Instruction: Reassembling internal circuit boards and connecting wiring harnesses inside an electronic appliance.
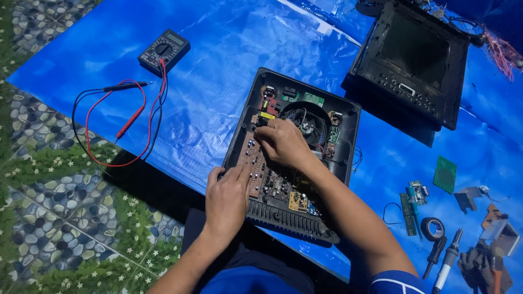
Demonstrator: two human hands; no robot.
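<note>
Left hand: palm down, fingers flat on the opened device's near-left edge, gripping nothing.
Right hand: curled over its brown circuit board, fingertips pinched, can't tell on what.

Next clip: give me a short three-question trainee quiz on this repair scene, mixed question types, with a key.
1. True or false: the multimeter lies inside the opened appliance case.
2. Which hand reaches further into the case, up beside the round fan?
A. left hand
B. right hand
3. Fill in: the multimeter's red probe lies on the blue ____.

Key:
1. False; it lies on the sheet, up and to the left of the case.
2. B; the left hand rests at the near left edge, on the brown circuit board.
3. Plastic sheet.
</note>
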